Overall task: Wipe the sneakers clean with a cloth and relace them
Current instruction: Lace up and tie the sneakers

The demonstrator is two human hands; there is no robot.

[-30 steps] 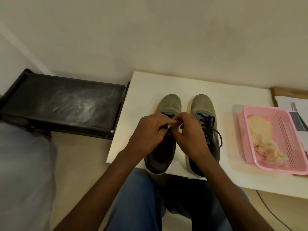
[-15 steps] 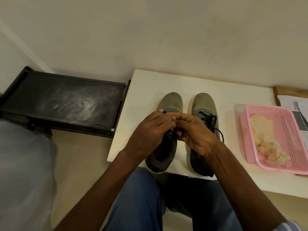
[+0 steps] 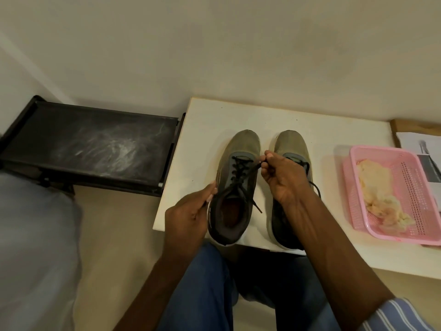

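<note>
Where hands met earlier, right hand [image 3: 284, 177] now draws lace [image 3: 248, 174] taut, left hand [image 3: 188, 211] apart.

Only one view: worn on the head, looking forward and steeply down over blue-trousered knees [image 3: 202, 290] onto the near edge of a white table [image 3: 317, 130], close enough that both forearms fill the lower half. Faces a plain wall [image 3: 214, 44], with the pair of sneakers [image 3: 241, 149] near centre, a pink basket [image 3: 410, 187] toward the right edge and a dark tray-like stand [image 3: 90, 142] at the left. Wide-angle, so edges probably bend, and the grey mass [image 3: 35, 235] at lower left is too close to identify.
</note>
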